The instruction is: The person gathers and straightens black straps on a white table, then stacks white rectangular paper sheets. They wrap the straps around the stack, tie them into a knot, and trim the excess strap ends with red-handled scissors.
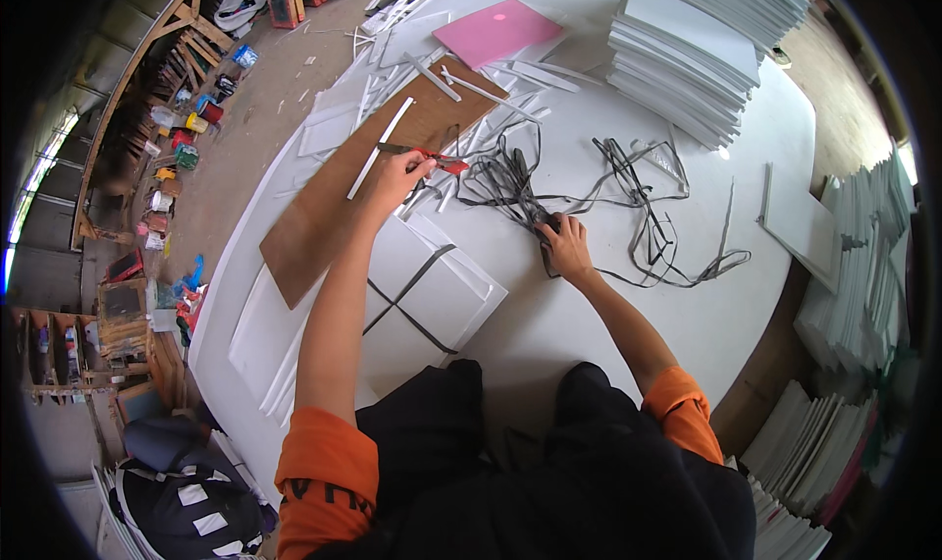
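My left hand [394, 182] is closed on what looks like red-handled scissors [449, 165], whose dark blade points left over a brown board. To the right, my right hand [567, 248] grips a gathered bundle of thin black strap [510, 182] resting on the white table. More loops of the strap [638, 192] trail off to the right of that hand. Near my left forearm lies a stack of white sheets [402, 295] with a black band crossed over its top. The fingertips of both hands are partly hidden.
Beneath the scissors lies the long brown board [334, 226], among scattered white offcuts [343, 128]. A pink sheet [498, 32] is farther back. Tall stacks of white sheets [677, 64] stand at the far right, and more sheets [854, 266] stand beside the white table [628, 334].
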Tool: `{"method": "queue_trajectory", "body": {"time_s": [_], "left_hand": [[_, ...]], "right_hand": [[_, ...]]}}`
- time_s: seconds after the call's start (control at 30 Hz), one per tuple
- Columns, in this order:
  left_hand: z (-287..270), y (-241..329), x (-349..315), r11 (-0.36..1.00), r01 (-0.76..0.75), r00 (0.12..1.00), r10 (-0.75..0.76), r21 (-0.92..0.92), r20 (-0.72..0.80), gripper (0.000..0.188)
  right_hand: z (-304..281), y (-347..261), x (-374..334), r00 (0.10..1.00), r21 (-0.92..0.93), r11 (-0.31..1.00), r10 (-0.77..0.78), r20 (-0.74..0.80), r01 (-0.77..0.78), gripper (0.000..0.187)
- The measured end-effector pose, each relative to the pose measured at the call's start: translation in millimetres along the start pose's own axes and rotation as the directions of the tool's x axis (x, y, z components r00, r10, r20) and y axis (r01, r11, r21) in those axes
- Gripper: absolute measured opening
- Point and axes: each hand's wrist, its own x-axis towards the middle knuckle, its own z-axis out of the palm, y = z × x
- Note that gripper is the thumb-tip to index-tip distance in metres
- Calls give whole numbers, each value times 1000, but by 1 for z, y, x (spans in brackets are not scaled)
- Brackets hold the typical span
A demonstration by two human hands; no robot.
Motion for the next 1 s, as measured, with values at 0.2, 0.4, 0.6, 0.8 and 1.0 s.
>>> {"method": "queue_trajectory", "body": {"time_s": [0.2, 0.4, 0.6, 0.8, 1.0], "left_hand": [[53, 38, 38, 986, -156, 987, 159, -60, 37, 25], [158, 167, 73, 901, -426, 860, 433, -86, 270, 25], [233, 316, 77, 810, -549, 727, 584, -206, 361, 24], [250, 373, 76, 687, -656, 601, 727, -314, 332, 23], [204, 357, 77, 751, -581, 624, 658, -314, 421, 22]], "right_hand": [[-52, 103, -73, 948, -12, 972, 228, -221, -236, 39], [-125, 228, -256, 532, -55, 571, 721, -443, -819, 35], [-234, 251, -341, -178, -37, -182, 981, -77, -983, 48], [-306, 239, -240, 653, 136, 712, 691, -309, -689, 87], [-364, 141, -82, 905, 505, 785, 426, -18, -359, 31]]}}
